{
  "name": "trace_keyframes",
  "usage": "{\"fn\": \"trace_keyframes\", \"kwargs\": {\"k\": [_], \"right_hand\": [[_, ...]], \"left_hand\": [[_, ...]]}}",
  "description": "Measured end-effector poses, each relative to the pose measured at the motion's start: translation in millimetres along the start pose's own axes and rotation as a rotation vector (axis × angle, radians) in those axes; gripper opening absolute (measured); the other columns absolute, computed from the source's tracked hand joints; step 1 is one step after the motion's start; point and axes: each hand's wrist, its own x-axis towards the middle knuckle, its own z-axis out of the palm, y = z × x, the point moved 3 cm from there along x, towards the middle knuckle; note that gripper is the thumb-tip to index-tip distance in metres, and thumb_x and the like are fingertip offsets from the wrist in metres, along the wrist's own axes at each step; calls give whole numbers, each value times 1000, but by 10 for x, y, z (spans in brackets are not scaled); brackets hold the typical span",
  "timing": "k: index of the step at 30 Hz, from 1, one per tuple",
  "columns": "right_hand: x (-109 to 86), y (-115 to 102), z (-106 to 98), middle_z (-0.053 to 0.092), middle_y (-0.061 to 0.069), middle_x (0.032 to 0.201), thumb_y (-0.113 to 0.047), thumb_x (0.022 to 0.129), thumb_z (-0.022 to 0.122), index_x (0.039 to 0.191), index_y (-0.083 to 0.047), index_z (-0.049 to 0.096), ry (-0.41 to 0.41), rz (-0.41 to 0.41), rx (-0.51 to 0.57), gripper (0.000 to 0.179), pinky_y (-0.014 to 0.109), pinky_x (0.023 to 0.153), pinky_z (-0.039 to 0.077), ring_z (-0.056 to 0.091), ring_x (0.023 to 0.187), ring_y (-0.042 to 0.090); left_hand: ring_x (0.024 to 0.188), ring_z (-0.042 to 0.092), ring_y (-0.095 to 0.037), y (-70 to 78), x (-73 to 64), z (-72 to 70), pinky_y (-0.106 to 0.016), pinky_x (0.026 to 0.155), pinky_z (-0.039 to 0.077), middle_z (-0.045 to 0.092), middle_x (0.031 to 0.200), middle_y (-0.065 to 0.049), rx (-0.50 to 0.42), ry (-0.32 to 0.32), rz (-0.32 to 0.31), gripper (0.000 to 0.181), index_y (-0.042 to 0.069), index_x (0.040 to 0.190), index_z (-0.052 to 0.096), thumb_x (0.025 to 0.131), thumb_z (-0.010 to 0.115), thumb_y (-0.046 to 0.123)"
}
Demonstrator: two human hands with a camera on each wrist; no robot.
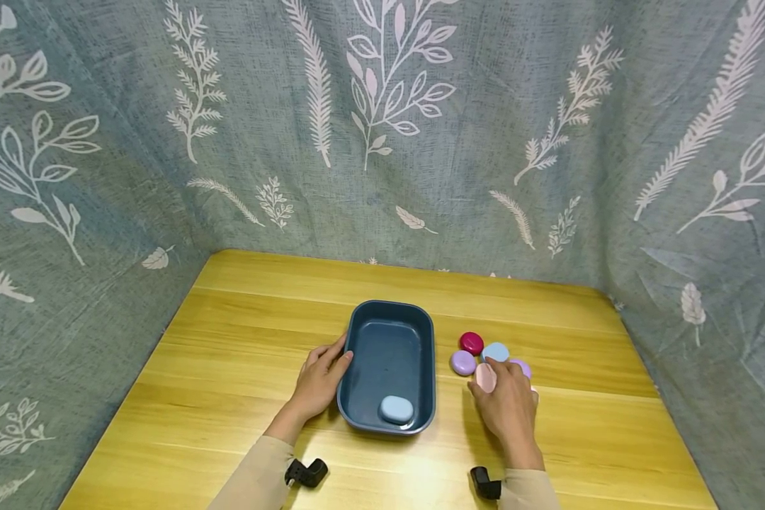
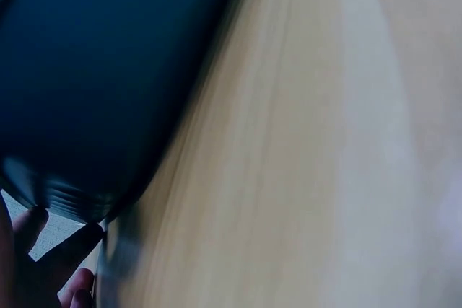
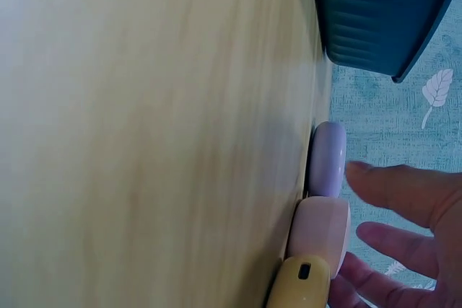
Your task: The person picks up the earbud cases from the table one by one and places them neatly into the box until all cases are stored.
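A dark blue rectangular tub [image 1: 389,354] with rounded corners stands mid-table. Inside it, near the front, lies a light blue rounded block [image 1: 397,409]. My left hand [image 1: 319,379] rests against the tub's left side, thumb at the rim and straight fingers on the outer wall. To the right, my right hand [image 1: 506,404] is over a pale pink rounded piece [image 3: 317,236], thumb and fingers spread around it. In the right wrist view the thumb stands apart from the pink piece. A lilac piece [image 3: 328,160] and a yellow piece with a dark slot [image 3: 299,283] sit beside it.
Behind the right hand are a crimson round piece [image 1: 472,343], a light blue piece [image 1: 495,352] and a purple piece [image 1: 521,367], partly covered. A grey-green leaf-patterned curtain [image 1: 382,177] encloses the back and sides of the wooden table [image 1: 229,397].
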Motion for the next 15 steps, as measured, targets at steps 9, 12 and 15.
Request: {"fn": "trace_keyframes", "kwargs": {"k": [9, 12, 15], "right_hand": [[9, 10, 3, 57, 27, 134, -20, 89, 78, 136, -2, 66, -17, 24, -7, 51, 57, 84, 38, 56, 123, 46], [11, 9, 11, 57, 27, 134, -19, 89, 78, 135, -1, 66, -23, 24, -14, 51, 57, 83, 39, 55, 124, 45], [8, 2, 15, 57, 27, 134, -19, 88, 79, 135, -1, 66, -36, 28, -15, 52, 57, 84, 39, 55, 125, 44]], "left_hand": [[147, 36, -26, 14, -3, 3, -60, 116, 28, 53, 153, -6, -8, -3, -9, 58, 40, 158, 41, 105, 44, 62], [147, 36, -26, 19, -6, -2, -60, 116, 28, 53, 153, -6, -11, -4, -11, 57, 40, 158, 41, 105, 44, 62], [146, 37, -28, 18, -8, -7, -60, 115, 29, 54, 152, -8, -4, 1, -4, 57, 39, 158, 41, 106, 44, 61]]}}
